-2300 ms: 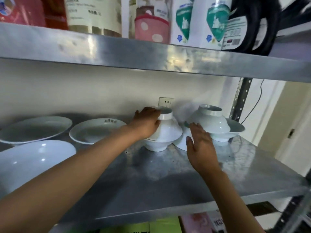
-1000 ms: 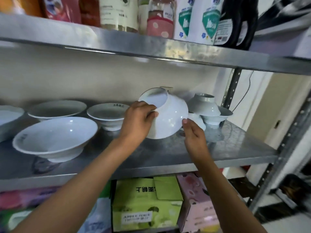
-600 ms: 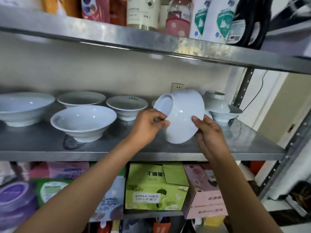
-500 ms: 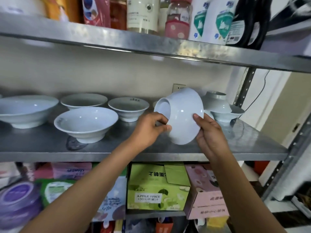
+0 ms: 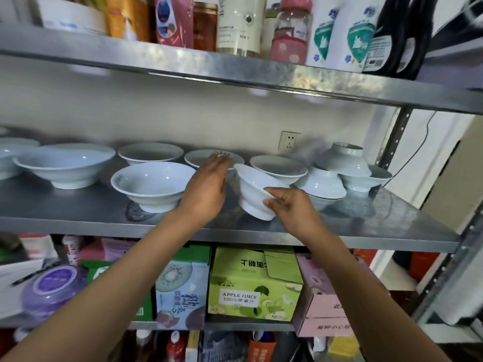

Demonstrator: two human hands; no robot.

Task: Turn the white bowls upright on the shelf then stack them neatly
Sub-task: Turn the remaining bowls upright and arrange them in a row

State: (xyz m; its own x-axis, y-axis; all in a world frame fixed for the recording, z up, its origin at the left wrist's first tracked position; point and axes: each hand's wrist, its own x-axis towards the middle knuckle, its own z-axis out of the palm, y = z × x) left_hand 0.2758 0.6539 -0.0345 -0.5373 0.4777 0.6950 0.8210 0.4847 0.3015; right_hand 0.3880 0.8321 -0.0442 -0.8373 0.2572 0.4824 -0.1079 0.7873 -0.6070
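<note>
We see our right hand (image 5: 288, 205) gripping a tilted white bowl (image 5: 257, 190) mid-shelf (image 5: 366, 226), our left hand (image 5: 209, 189) spread wide at its nine o'clock, two upturned bowls (image 5: 332, 171) at three o'clock.

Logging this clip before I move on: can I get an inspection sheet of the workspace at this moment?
Surface: metal shelf, bare steel at the front.
Job's things: tilted bowl, foot on the shelf; two inverted bowls at right; upright bowls at left.
Clutter: bottles on the shelf above; juice carton below.
Grippers: right hand holds the tilted bowl; left hand open, off it.
Cables: black cords top right; thin wire along the wall.
Surroundings: wall socket behind the bowls.
</note>
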